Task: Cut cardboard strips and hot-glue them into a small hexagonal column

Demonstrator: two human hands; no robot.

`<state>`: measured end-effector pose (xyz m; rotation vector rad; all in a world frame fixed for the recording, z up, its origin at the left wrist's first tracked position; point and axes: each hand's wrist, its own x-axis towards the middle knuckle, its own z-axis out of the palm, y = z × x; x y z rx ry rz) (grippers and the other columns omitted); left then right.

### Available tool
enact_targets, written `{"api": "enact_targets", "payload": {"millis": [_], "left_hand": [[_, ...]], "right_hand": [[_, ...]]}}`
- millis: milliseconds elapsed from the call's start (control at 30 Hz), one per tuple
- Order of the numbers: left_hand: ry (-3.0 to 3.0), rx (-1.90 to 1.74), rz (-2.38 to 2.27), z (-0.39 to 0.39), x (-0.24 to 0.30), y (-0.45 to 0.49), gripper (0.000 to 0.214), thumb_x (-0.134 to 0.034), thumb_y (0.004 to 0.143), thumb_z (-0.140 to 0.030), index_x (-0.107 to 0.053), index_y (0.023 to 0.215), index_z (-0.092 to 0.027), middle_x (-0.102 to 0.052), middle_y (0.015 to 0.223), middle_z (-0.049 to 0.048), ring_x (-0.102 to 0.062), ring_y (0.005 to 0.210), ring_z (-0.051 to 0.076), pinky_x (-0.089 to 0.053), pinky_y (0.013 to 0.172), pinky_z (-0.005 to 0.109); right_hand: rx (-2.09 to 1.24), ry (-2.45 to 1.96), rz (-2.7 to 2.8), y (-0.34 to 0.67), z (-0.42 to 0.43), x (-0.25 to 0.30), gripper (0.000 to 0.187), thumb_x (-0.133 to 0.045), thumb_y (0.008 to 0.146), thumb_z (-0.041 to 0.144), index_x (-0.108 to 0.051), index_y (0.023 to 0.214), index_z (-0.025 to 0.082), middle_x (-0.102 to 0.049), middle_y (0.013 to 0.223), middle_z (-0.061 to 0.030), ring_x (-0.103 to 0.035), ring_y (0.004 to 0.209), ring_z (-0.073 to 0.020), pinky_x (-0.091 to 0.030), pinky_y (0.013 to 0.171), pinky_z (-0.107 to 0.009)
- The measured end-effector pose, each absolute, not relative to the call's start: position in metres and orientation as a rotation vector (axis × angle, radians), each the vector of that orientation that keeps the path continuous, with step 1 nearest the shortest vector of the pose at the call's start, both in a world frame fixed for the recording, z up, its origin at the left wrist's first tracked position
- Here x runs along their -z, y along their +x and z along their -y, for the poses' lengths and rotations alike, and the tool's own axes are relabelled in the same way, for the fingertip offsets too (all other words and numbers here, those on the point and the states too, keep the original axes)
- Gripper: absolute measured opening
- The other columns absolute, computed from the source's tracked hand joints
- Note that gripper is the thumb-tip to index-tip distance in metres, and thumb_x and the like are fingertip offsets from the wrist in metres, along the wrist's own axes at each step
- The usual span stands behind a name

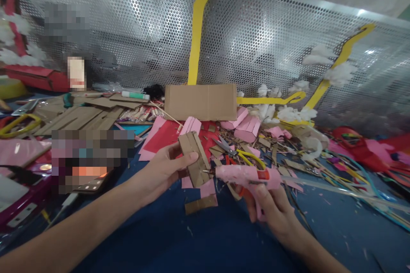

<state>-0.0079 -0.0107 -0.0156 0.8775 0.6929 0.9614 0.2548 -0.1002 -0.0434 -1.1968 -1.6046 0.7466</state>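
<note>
My left hand (168, 166) grips a small folded cardboard piece (197, 166) between thumb and fingers, tilted upright. In my right hand (272, 204) is a pink hot glue gun (245, 175), fingers wrapped round its handle. The metal nozzle points left and lies close to the cardboard's right edge; whether it touches I cannot tell. A clear glue stick (320, 185) sticks out of the gun's back. Just behind the gun lie scissors with yellow handles (251, 158). Below the held piece, a cardboard strip (201, 204) rests on pink paper.
A cardboard box (201, 102) stands ahead, with a tall yellow strip (196, 30) rising behind it. A perforated metal panel (141, 21) closes the back. Cardboard sheets (80, 117) lie left, near a phone (96, 185). Scraps and white fluffy tufts (341, 73) are at right.
</note>
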Motion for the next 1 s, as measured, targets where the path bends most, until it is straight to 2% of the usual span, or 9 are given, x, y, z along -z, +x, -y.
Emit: {"api": "enact_targets", "payload": {"millis": [167, 367, 567, 833, 1000], "left_hand": [[0.913, -0.955, -0.679, 0.013, 0.014, -0.009, 0.042, -0.092, 0.08, -0.029, -0.076, 0.117, -0.017, -0.077, 0.12, 0.012, -0.074, 0.103, 0.026, -0.063, 0.086, 0.037], [0.985, -0.904, -0.655, 0.014, 0.011, -0.008, 0.033, -0.087, 0.086, -0.037, -0.079, 0.112, -0.019, -0.079, 0.109, 0.0084, -0.073, 0.098, 0.023, -0.061, 0.085, 0.034], [1.01, -0.89, -0.665, 0.014, 0.013, -0.008, 0.03, -0.084, 0.088, -0.04, -0.08, 0.111, -0.021, -0.079, 0.11, 0.0083, -0.072, 0.094, 0.02, -0.058, 0.08, 0.029], [0.936, -0.87, -0.696, 0.016, 0.008, -0.007, 0.032, -0.086, 0.086, -0.039, -0.08, 0.11, -0.019, -0.081, 0.106, 0.0102, -0.074, 0.096, 0.024, -0.059, 0.081, 0.032], [0.943, -0.873, -0.695, 0.016, 0.008, -0.007, 0.037, -0.085, 0.087, -0.039, -0.078, 0.116, -0.019, -0.081, 0.114, 0.0136, -0.076, 0.104, 0.029, -0.059, 0.087, 0.037]], "right_hand": [[-0.717, -1.288, 1.616, 0.254, 0.1, 0.041, 0.06, -0.044, 0.107, 0.064, -0.063, 0.07, 0.021, -0.056, 0.046, 0.0024, -0.043, 0.039, -0.0109, -0.037, 0.041, -0.024], [-0.666, -1.353, 1.603, 0.253, 0.1, 0.035, 0.068, -0.042, 0.105, 0.069, -0.062, 0.061, 0.022, -0.055, 0.044, 0.0012, -0.046, 0.039, -0.0121, -0.043, 0.044, -0.026], [-0.63, -1.428, 1.611, 0.252, 0.1, 0.031, 0.074, -0.039, 0.103, 0.075, -0.059, 0.053, 0.024, -0.054, 0.042, 0.0006, -0.048, 0.04, -0.0132, -0.046, 0.048, -0.028], [-0.643, -1.415, 1.615, 0.254, 0.098, 0.035, 0.08, -0.037, 0.104, 0.074, -0.058, 0.046, 0.023, -0.048, 0.04, 0.0008, -0.046, 0.04, -0.0124, -0.04, 0.046, -0.028], [-0.698, -1.4, 1.546, 0.256, 0.097, 0.04, 0.079, -0.037, 0.105, 0.072, -0.059, 0.049, 0.021, -0.05, 0.042, 0.0, -0.044, 0.039, -0.0113, -0.034, 0.042, -0.026]]}}
